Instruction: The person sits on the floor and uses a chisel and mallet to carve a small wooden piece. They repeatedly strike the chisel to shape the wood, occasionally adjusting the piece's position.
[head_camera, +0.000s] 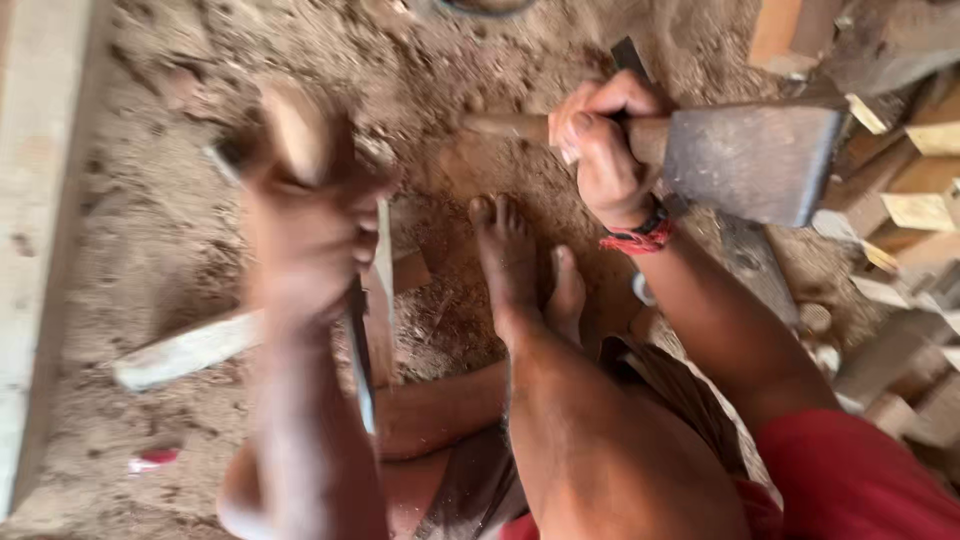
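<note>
Right hand (600, 150) grip tight round hatchet (745, 160) handle, left hand (305, 225) blurred around wooden piece (295, 130).

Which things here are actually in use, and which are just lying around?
In use:
right hand gripping the hatchet
left hand, blurred, on a wooden piece

Lying about:
pale stick
cut wood blocks
plank
small red thing

Left hand (305, 225) motion-blurred, its grip unreadable, wooden piece (295, 125) smeared, hatchet handle (510, 127) partly hidden by right hand (600, 145)
</note>
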